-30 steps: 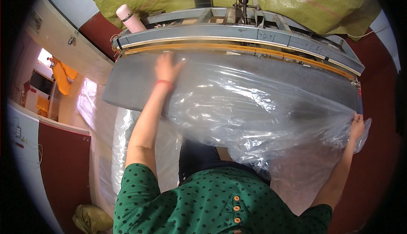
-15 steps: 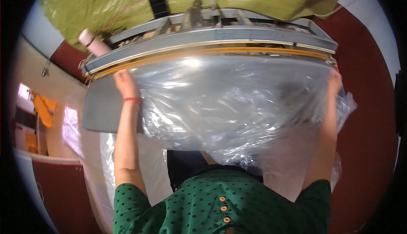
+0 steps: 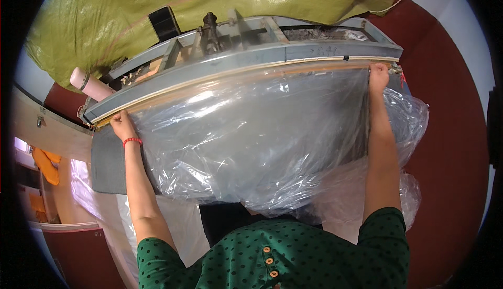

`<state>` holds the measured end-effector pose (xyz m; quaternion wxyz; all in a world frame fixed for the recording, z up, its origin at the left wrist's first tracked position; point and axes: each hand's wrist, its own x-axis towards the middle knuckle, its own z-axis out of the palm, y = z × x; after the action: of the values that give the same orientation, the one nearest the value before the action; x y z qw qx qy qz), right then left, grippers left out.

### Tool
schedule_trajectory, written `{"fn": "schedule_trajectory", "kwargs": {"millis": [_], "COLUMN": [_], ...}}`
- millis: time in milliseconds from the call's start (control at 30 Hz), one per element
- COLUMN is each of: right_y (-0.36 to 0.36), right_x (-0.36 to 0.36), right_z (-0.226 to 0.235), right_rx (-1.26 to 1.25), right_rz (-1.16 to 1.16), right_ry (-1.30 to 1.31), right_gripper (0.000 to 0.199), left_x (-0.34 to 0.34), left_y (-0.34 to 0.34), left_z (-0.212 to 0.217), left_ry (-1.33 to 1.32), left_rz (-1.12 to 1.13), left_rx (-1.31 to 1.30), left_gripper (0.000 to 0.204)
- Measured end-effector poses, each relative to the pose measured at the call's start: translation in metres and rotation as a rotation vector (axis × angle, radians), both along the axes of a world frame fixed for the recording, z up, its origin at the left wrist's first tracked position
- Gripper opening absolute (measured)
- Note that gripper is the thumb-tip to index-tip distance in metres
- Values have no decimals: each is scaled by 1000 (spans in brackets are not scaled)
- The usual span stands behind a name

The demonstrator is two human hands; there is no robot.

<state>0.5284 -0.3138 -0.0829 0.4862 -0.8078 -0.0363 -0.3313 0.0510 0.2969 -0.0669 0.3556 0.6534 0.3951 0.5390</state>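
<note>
A large clear plastic sheet [image 3: 246, 137] is stretched over a grey padded surface [image 3: 108, 164] in front of me. Its far edge lies along the orange strip [image 3: 325, 69] of a long grey metal frame [image 3: 230, 59]. My left hand [image 3: 123, 125], a red bead bracelet at its wrist, pinches the sheet's far left corner by the strip. At the far right, my right hand [image 3: 379, 78] has its fingers closed on the same edge, against the strip. Loose plastic bunches beyond my right forearm and hangs toward my lap.
Behind the frame lies a yellow-green woven sheet [image 3: 209, 1] with a black phone [image 3: 164, 23] on it. A pink bottle [image 3: 91, 83] stands at the frame's left end. Red-brown floor [image 3: 450, 132] shows to the right, and a doorway with orange items [image 3: 45, 166] to the left.
My right hand has moved left and away from me, up to the orange strip. The plastic's far edge now overlaps more of the strip. My view has shifted, turning the frame aslant.
</note>
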Motion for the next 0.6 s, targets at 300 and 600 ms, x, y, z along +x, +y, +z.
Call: {"fn": "schedule_trajectory", "kwargs": {"millis": [300,600], "right_y": [-1,-171], "right_x": [-32,-145], "right_z": [28,39], "right_rx": [339,41], "right_rz": [130,-393], "right_ry": [105,-227], "right_gripper": [21,32], "left_x": [-3,-83], "left_y": [-2,-147], "left_z": [10,94], "left_ry": [-314,-157], "left_rz": [62,-243], "left_rx": [-263,-5], "left_gripper": [9,7]}}
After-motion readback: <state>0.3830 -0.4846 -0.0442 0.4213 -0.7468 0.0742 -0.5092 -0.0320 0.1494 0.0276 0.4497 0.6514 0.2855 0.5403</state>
